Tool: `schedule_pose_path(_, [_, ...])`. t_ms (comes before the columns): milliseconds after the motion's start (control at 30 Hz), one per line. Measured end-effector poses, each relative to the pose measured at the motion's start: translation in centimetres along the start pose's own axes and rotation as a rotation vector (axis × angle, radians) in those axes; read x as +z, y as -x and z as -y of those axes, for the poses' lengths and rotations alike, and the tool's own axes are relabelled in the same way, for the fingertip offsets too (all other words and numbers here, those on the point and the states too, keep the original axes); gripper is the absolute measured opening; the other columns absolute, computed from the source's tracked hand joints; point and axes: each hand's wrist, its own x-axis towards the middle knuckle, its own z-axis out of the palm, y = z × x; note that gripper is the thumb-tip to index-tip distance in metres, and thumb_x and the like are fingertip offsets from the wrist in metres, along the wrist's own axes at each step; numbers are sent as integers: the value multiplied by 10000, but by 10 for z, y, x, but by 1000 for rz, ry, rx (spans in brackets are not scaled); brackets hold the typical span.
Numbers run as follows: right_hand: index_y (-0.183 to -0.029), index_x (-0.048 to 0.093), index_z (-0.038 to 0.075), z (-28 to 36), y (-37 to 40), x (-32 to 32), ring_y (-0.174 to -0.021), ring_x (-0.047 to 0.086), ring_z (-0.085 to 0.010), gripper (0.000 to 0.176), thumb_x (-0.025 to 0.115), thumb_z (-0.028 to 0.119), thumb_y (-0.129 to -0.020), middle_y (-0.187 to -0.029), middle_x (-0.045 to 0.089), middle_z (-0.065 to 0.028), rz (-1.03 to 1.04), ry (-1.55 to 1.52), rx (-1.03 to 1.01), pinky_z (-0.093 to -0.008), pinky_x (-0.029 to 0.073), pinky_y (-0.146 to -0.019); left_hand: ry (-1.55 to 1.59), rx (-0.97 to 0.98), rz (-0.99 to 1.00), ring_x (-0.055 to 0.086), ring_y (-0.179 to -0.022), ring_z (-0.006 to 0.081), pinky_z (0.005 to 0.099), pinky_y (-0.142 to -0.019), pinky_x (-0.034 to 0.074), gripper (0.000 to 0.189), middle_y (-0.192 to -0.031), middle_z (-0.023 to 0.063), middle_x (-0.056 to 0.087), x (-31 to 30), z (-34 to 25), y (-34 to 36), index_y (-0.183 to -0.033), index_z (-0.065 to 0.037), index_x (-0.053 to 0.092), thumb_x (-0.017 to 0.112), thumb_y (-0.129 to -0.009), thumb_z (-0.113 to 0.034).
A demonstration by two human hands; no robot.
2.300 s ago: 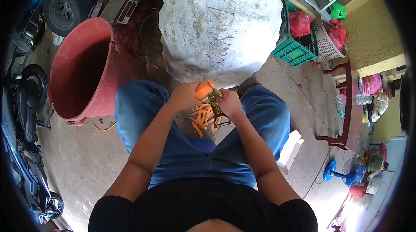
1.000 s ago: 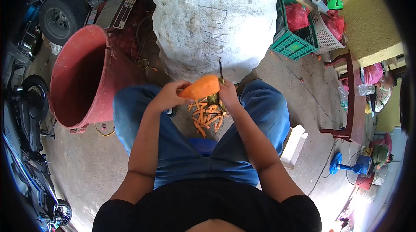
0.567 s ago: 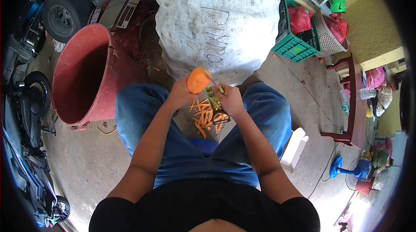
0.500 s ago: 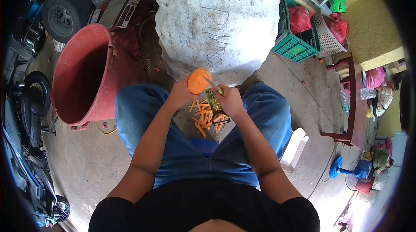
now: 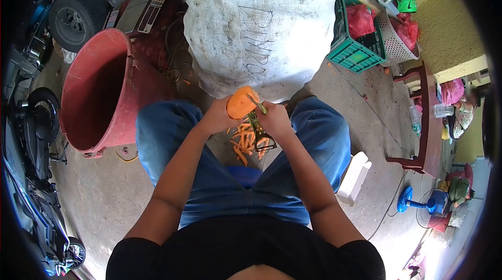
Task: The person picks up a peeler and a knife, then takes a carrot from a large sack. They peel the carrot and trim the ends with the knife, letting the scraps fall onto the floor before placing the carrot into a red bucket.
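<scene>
My left hand (image 5: 215,116) is wrapped round a thick, peeled orange carrot (image 5: 241,103), held up between my knees. Closed on the green handle of a small knife (image 5: 263,108), my right hand (image 5: 274,121) brings its blade against the carrot's upper right side. A peeler (image 5: 255,126) with a green patterned handle also hangs from my right hand, its wide head pointing down. Below both hands, orange peel strips (image 5: 241,144) lie in a loose heap. My fingers partly hide both handles.
A large white sack (image 5: 251,29) stands directly ahead. To the left is a big red tub (image 5: 130,71), with a motorcycle (image 5: 42,175) beyond it. A green crate (image 5: 358,56), a wooden bench (image 5: 431,118) and a white box (image 5: 354,178) are on the right.
The carrot and both hands have shifted slightly down, and the carrot is tilted a little differently. The knife blade stays at the carrot's upper right side.
</scene>
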Motion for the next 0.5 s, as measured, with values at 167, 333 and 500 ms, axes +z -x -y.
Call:
schedule_pose_path(167, [-650, 521, -3, -4, -1, 3, -632, 534, -379, 219, 563, 203, -710, -615, 531, -222, -16, -11, 15, -431, 431, -586, 35, -3, 24, 585, -768, 186, 286, -695, 444, 489, -826, 106, 601, 1, -17, 3, -1002, -10, 508, 693, -568, -138])
schedule_pose_path(333, [-657, 527, -11, -15, -4, 12, -630, 532, -382, 225, 550, 204, -718, -612, 530, -223, -23, -7, -8, -428, 433, -592, -161, 2, 42, 583, -742, 178, 289, -682, 448, 412, -836, 101, 597, 0, -15, 5, -962, 13, 513, 678, -603, -105])
schedule_pose_path(500, [-662, 531, -15, -17, -11, 15, -670, 549, -365, 241, 549, 218, -720, -632, 540, -219, -21, -20, 5, -420, 438, -607, -30, -140, 39, 588, -753, 196, 285, -684, 447, 445, -835, 113, 595, 6, -20, 9, -958, 12, 514, 697, -579, -133])
